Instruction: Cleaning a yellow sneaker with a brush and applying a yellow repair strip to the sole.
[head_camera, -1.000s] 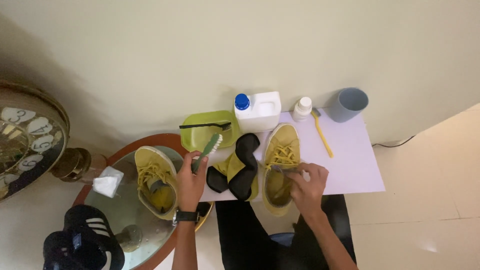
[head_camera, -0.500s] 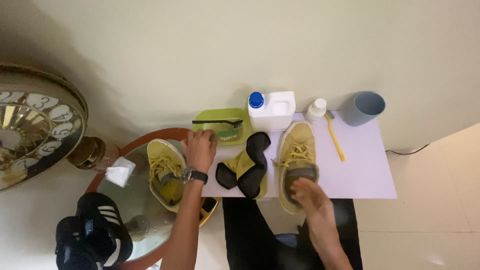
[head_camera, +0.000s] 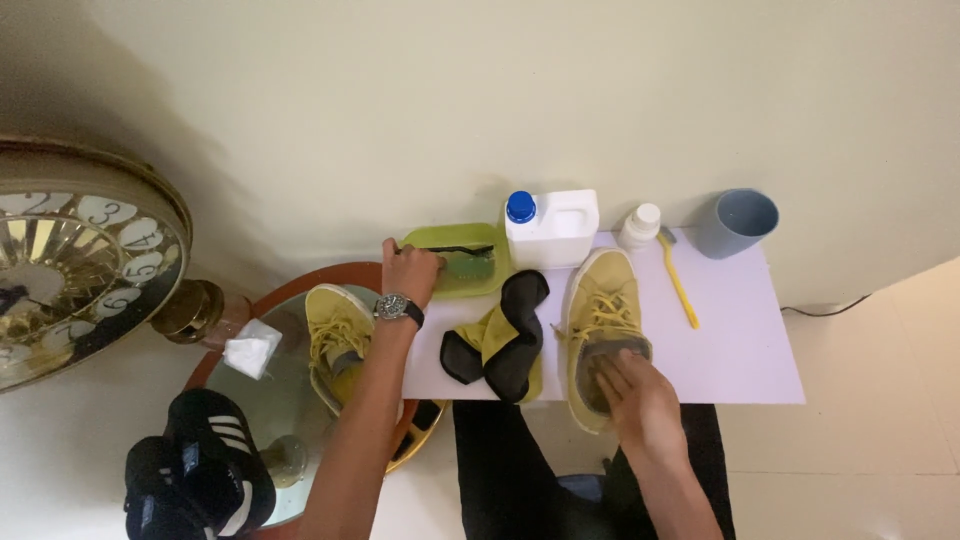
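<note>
Yellow canvas shoe with yellow laces (head_camera: 600, 330) lay on the white bench (head_camera: 740, 350), toe pointing to the wall. The right hand (head_camera: 640, 400) rested on its heel end with the fingers going down into the opening, pressing it flat; I could not tell if the fingers gripped anything inside. The left hand (head_camera: 408, 272) reached into the green plastic tray (head_camera: 455, 290) and closed round the handle of the dark brush (head_camera: 462, 252) lying in it.

Between the two hands sat the black and yellow insoles (head_camera: 500, 345). Behind them stood a white plastic jug with a blue cap (head_camera: 552, 228), a small white bottle (head_camera: 638, 226), a yellow toothbrush (head_camera: 678, 285) and a grey-blue cup (head_camera: 735, 222). The other yellow shoe (head_camera: 335, 340) sat on the round mirror table (head_camera: 260, 400) at the left, near a white folded cloth (head_camera: 250, 352) and a pair of black shoes with white stripes (head_camera: 205, 470).

To do this bit well, I think the right hand should keep the shoe from sliding, and the left should lift the brush without tipping the tray.
</note>
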